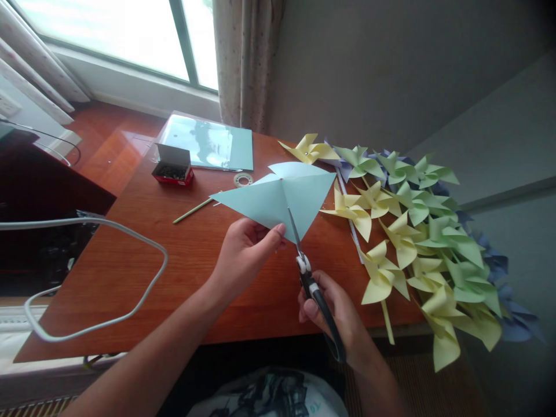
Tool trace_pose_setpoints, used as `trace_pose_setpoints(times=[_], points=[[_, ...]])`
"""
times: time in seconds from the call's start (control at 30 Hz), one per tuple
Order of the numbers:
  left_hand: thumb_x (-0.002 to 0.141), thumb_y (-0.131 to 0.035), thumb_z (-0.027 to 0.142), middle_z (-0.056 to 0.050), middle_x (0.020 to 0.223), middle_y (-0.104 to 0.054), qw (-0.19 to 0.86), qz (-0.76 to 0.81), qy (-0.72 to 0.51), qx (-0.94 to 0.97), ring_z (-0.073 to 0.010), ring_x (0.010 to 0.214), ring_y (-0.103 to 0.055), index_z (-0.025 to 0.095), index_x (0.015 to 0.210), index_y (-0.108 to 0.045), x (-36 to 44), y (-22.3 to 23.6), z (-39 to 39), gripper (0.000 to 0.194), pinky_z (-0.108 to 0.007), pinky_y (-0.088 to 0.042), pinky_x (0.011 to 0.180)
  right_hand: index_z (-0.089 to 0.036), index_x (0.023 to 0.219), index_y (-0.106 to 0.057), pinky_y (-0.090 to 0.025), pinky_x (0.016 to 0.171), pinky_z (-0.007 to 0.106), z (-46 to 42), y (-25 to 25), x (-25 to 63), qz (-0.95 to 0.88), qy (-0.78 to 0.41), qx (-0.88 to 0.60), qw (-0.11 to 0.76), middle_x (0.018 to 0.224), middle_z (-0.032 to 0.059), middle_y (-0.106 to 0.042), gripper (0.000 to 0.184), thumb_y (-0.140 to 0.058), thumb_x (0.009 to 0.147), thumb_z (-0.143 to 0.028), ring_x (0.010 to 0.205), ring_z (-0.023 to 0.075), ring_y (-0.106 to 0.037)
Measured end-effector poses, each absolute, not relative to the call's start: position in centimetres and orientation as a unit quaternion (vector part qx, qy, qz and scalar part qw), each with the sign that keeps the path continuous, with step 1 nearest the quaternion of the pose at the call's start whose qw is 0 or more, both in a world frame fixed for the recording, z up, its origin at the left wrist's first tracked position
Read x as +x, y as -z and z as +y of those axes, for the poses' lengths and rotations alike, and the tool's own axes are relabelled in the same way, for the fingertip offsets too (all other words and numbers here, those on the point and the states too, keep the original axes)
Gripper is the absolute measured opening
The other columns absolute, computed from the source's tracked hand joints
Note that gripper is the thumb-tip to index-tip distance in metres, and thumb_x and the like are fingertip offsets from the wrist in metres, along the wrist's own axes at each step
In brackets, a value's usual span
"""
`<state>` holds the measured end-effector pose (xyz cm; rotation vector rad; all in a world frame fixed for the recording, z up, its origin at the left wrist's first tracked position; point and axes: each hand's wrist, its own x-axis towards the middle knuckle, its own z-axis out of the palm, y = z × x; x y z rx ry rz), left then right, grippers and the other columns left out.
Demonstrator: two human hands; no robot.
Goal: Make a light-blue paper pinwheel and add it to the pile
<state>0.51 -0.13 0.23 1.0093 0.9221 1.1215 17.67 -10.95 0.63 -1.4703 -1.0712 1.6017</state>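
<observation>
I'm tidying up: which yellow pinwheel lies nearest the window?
The leftmost pinwheel, nearest the curtain; the other yellow ones lie farther right and nearer the camera.

From the middle, a bright window is at ten o'clock. A spotty curtain hangs just before twelve, beside a gray wall at one. The table is brown and shiny. At ten o'clock on it, a flat blue sheet lies partly under clear plastic, with a tape roll nearer the middle. Between nine and ten sits a red box, lid up, with little dark bits inside. A thin green stick lies at nine. A white cord loops between eight and nine. Yellow, green and purple pinwheels crowd together around three.
</observation>
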Motion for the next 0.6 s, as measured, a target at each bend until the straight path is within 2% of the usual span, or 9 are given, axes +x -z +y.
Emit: trace_pose_setpoints(times=[0.23,0.6], points=[[0.083,-0.077,0.033,-0.004,0.067,-0.074,0.612,0.431,-0.479,0.459,-0.0171,0.062,-0.069,0.014,0.073,-0.071,0.51,-0.51,-0.20,0.022,-0.024,-0.052,0.058,-0.020,0.096,-0.054,-0.041,0.067,0.028,-10.94,-0.86,17.59,-0.427,-0.610,-0.572,0.346,0.081,0.0001,-0.057,0.047,-0.069,0.085,-0.064,0.073,0.0160,-0.055],[0.085,-0.075,0.030,-0.002,0.067,-0.073,0.627,0.413,-0.479,0.454,-0.0144,0.062,-0.067,0.014,0.074,-0.071,0.46,-0.40,-0.17,0.019,-0.022,-0.051,0.059,-0.020,0.095,-0.054,-0.042,0.066,0.028,-11.03,-0.63,17.46,-0.421,-0.609,-0.572,0.353,0.080,-0.0005,-0.055,0.049,-0.070,0.084,-0.065,0.072,0.0153,-0.054]])
